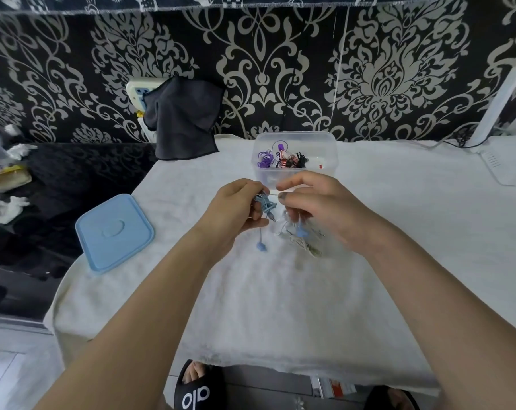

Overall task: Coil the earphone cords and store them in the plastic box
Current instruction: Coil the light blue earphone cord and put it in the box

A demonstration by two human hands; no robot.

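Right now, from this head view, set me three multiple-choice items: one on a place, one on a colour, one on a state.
1. Where does the blue lid lie?
A. On the plastic box
B. On the white cloth, left of the hands
C. On the floor

2. What colour is the earphone cord bundle in the left hand?
A. Blue
B. Red
C. Green

3. What state is the plastic box in?
A. Closed with its lid
B. Open and bare inside
C. Open, with earphones already inside

Answers:
1 B, the lid lies flat on the white cloth near its left edge.
2 A, blue loops and a hanging blue earbud show at the left hand, while the right hand pinches the strand.
3 C, no lid is on it, and purple, red and black cords show inside.
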